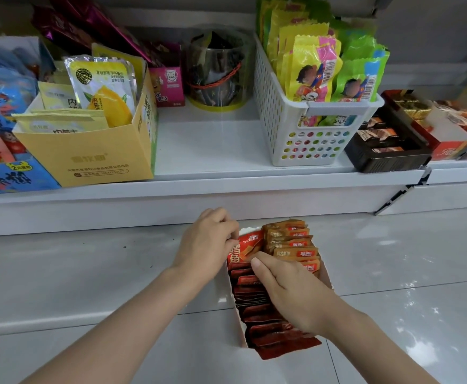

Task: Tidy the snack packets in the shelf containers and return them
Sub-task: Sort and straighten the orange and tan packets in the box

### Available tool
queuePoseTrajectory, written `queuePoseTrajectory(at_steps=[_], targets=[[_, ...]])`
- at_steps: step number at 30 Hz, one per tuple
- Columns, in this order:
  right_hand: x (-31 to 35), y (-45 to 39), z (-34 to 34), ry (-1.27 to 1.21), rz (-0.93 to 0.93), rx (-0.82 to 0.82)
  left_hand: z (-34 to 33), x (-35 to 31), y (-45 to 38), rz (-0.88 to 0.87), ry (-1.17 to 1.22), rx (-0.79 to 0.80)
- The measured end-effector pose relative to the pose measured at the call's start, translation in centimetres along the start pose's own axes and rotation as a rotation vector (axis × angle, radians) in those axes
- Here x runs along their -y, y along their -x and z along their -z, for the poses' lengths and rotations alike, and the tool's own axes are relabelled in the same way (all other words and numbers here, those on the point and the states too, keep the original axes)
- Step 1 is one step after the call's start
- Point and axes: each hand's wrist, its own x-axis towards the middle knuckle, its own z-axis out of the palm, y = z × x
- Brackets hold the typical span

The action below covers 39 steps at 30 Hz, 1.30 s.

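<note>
**Both hands in the snack box on the floor**

From the head camera I look down on a narrow white cardboard box (327,275) sitting on the glossy pale tiled floor (88,286), just in front of the white metal shelf (213,151). The box holds two rows of packets standing on edge: dark red foil snack packets (251,295) along its left side and orange-brown snack packets (290,239) at the far right.

My left hand (207,245) is at the far left corner of the box, its fingers (226,223) curled and pinching the top of one bright red packet (244,246) that stands taller than the rest. My right hand (290,289) lies over the middle of the box, fingers bent down among the packets, thumb pointing toward the bright red one; I cannot tell whether it actually grips a packet or only presses on them.

On the shelf, well apart from the box, stand a yellow cardboard carton (88,159) of pale yellow sachets at the left, a white perforated plastic basket (287,128) packed with yellow and green wrappers at the right, and a clear round tub (215,70) of dark packets between them, further back. A black tray (384,153) of brown-wrapped bars sits just beside the basket, and a blue printed box (8,176) stands touching the carton's left side.
</note>
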Motion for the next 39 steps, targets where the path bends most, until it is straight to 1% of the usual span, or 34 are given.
queuePoseTrajectory(at_steps=[5, 8, 12, 14, 17, 19, 22, 24, 25, 27, 30, 32, 34, 37, 39], targets=[[0.0, 0.0, -0.3, 0.044, -0.015, -0.032, -0.5, -0.3, 0.8, 0.004, 0.043, 0.043], [0.0, 0.1, -0.2, 0.055, -0.039, -0.056, -0.1, -1.0, 1.3, 0.041, 0.094, 0.011], [0.2, 0.1, 0.0, 0.094, -0.059, -0.027, 1.8, -1.9, 1.0, 0.094, 0.161, -0.165], [0.6, -0.1, 0.2, 0.044, -0.079, -0.019, 3.8, -2.2, -0.2, 0.092, 0.242, -0.223], [1.0, -0.4, 0.6, -0.023, -0.137, -0.018, 6.9, -2.4, -1.5, 0.038, 0.329, -0.296], [1.2, -0.2, 0.8, -0.121, -0.208, -0.079, 8.3, -2.4, -1.7, 0.015, 0.345, -0.318], [1.6, 0.2, 1.3, -0.381, -0.274, -0.151, 8.8, -2.0, -1.6, 0.032, 0.382, -0.271], [1.6, 0.5, 1.6, -0.583, -0.263, -0.129, 8.3, -1.9, -1.4, 0.069, 0.466, -0.214], [1.6, 0.5, 1.8, -0.638, -0.262, -0.111, 7.9, -1.9, -1.3, 0.090, 0.498, -0.190], [1.6, 0.4, 1.7, -0.652, -0.267, -0.094, 7.1, -2.0, -1.0, 0.132, 0.549, -0.151], [1.4, 0.3, 1.3, -0.663, -0.325, -0.139, 5.9, -2.2, -1.0, 0.200, 0.667, -0.116], [1.2, 0.2, 1.2, -0.711, -0.360, -0.163, 5.3, -2.2, -0.9, 0.290, 0.824, -0.110], [1.0, 0.2, 1.2, -0.773, -0.386, -0.172, 4.5, -2.4, -0.3, 0.395, 0.992, -0.047], [0.9, 0.3, 1.2, -0.776, -0.379, -0.179, 3.3, -2.3, 1.0, 0.467, 1.056, 0.069], [0.9, 0.2, 1.1, -0.758, -0.366, -0.179, 3.0, -2.1, 1.4, 0.497, 1.078, 0.064]])
